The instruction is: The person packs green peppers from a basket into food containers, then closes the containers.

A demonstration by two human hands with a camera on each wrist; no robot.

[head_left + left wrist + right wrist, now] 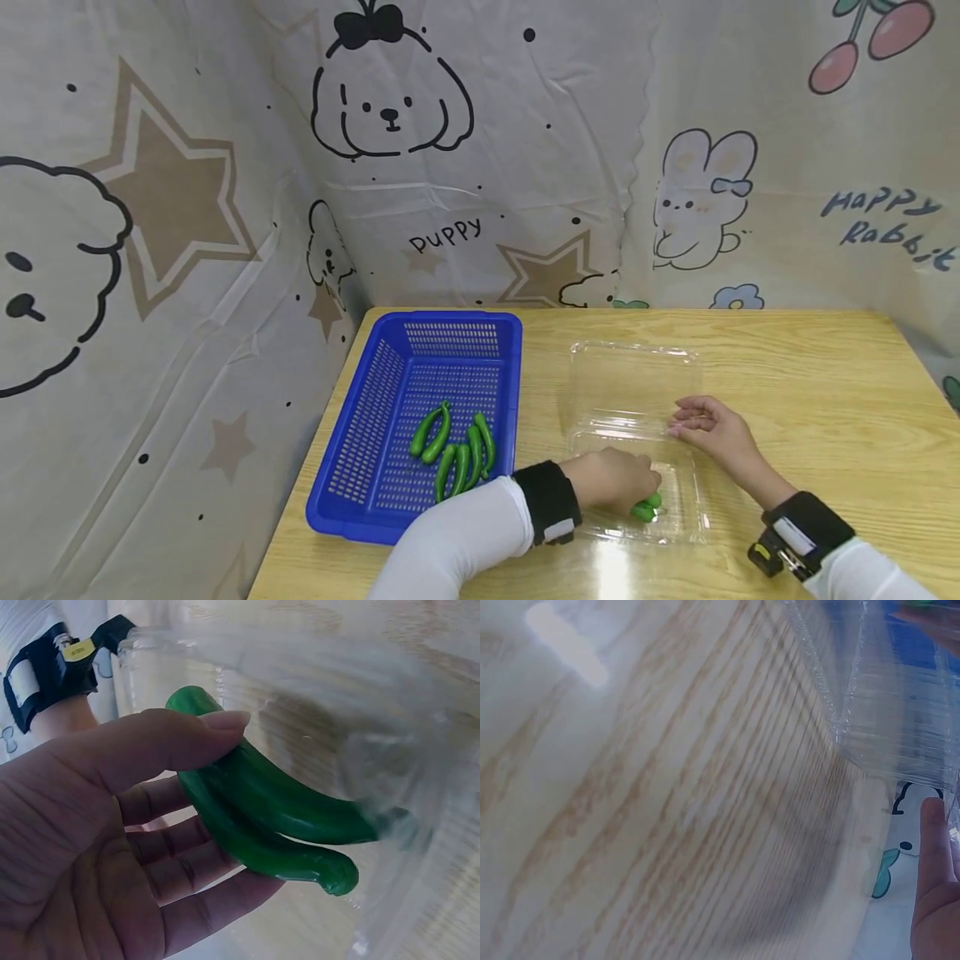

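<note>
Head: blue basket (pixel 511 375) is holding several green peppers (pixel 445 471); clear clamshell (pixel 630 383) is lying open beside it on the desk (pixel 810 367). Backdrop (pixel 465 183) is showing "PUPPY" and "Happy Rabbit". Left wrist: left hand (pixel 97 817) is pinching two more peppers (pixel 285 799) at the clamshell base (thumb on top). Right wrist: right hand (pixel 937 900) is sitting by the clamshell edge; can't tell if gripping.
</note>
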